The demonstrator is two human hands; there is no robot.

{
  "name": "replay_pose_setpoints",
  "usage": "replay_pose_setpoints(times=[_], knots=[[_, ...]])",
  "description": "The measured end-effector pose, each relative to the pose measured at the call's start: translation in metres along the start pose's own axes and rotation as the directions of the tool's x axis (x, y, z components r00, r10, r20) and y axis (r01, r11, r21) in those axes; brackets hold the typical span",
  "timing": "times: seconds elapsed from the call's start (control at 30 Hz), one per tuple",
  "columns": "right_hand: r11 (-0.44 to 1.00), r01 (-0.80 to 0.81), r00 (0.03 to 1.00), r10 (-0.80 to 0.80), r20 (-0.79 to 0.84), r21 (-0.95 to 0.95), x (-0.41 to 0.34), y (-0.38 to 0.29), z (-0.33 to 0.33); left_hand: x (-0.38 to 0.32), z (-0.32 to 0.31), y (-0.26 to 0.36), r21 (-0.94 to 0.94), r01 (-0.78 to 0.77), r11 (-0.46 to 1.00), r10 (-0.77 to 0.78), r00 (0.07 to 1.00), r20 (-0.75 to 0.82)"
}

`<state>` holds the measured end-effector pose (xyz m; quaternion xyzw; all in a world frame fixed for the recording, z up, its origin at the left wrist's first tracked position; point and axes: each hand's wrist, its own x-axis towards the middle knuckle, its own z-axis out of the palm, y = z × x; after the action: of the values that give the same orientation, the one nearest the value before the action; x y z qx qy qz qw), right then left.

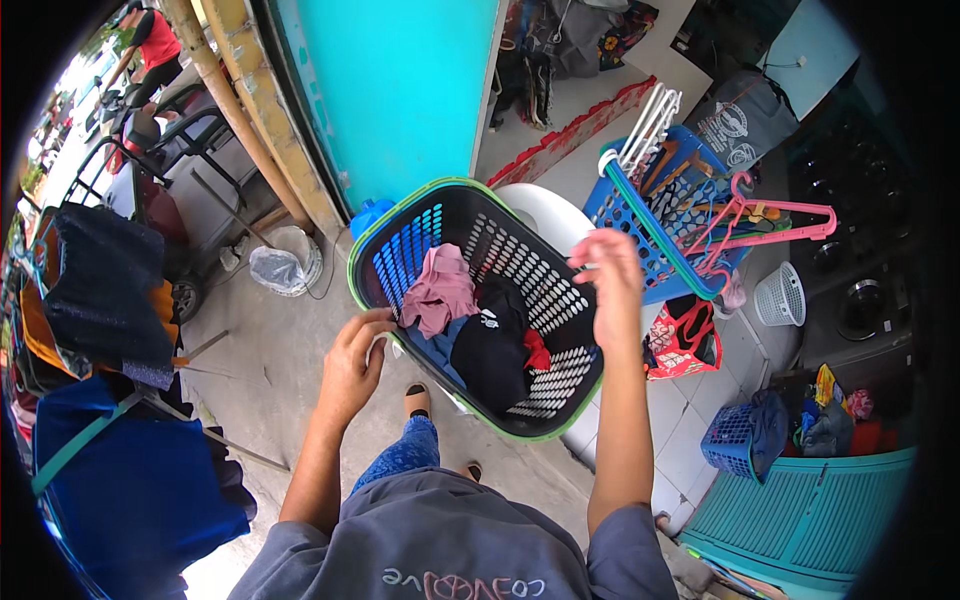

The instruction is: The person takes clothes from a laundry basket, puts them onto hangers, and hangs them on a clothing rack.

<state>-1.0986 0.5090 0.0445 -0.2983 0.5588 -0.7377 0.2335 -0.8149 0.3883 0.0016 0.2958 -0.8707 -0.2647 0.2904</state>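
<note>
A black plastic laundry basket with a green rim (480,431) sits right in front of me, tilted across the view. Inside lie a pink cloth garment (439,289), a black garment (491,349) with white print, a blue garment (442,345) and a bit of red cloth (537,350). My left hand (356,360) is at the basket's left rim, fingers loosely bent; whether it touches the rim is hard to tell. Raised above the right side of the basket, my right hand (613,289) holds nothing, its fingers slightly curled and apart.
A blue basket (652,255) of hangers, with pink hangers (780,225) jutting out, stands to the right. Beside it are a red printed bag (682,341) and a white small basket (780,294). Hanging clothes (135,465) fill the left; a bucket (289,259) stands near the turquoise door (390,90).
</note>
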Motion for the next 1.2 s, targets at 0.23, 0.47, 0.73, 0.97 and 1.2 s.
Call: replay_pose_setpoints(times=[0.23, 0.47, 0.73, 0.97, 1.2], knots=[[0.088, -0.495, 0.722, 0.595, -0.353, -0.865, 0.025, 0.27, -0.027, 0.056, 0.004, -0.033, -0.099, -0.04, 0.994, 0.066, 0.958, 0.278], [0.677, -0.733, 0.681, 0.728, 0.081, 0.068, 0.048, 0.263, 0.017, 0.105, 0.018, -0.076, -0.321, 0.068, 0.945, 0.098, 0.874, 0.475], [0.91, -0.345, 0.938, 0.339, 0.067, 0.23, 0.102, 0.0, 0.056, 0.172, 0.098, -0.035, -0.368, -0.14, 0.919, 0.136, 0.99, -0.037], [0.944, 0.268, 0.947, -0.221, -0.232, 0.194, 0.112, -0.089, 0.023, 0.234, 0.065, 0.006, -0.65, 0.364, 0.667, 0.126, 0.805, 0.58], [0.926, 0.376, 0.851, -0.335, -0.405, 0.024, 0.074, -0.128, -0.038, 0.256, -0.013, 0.061, -0.913, 0.226, 0.341, 0.025, 0.968, 0.248]])
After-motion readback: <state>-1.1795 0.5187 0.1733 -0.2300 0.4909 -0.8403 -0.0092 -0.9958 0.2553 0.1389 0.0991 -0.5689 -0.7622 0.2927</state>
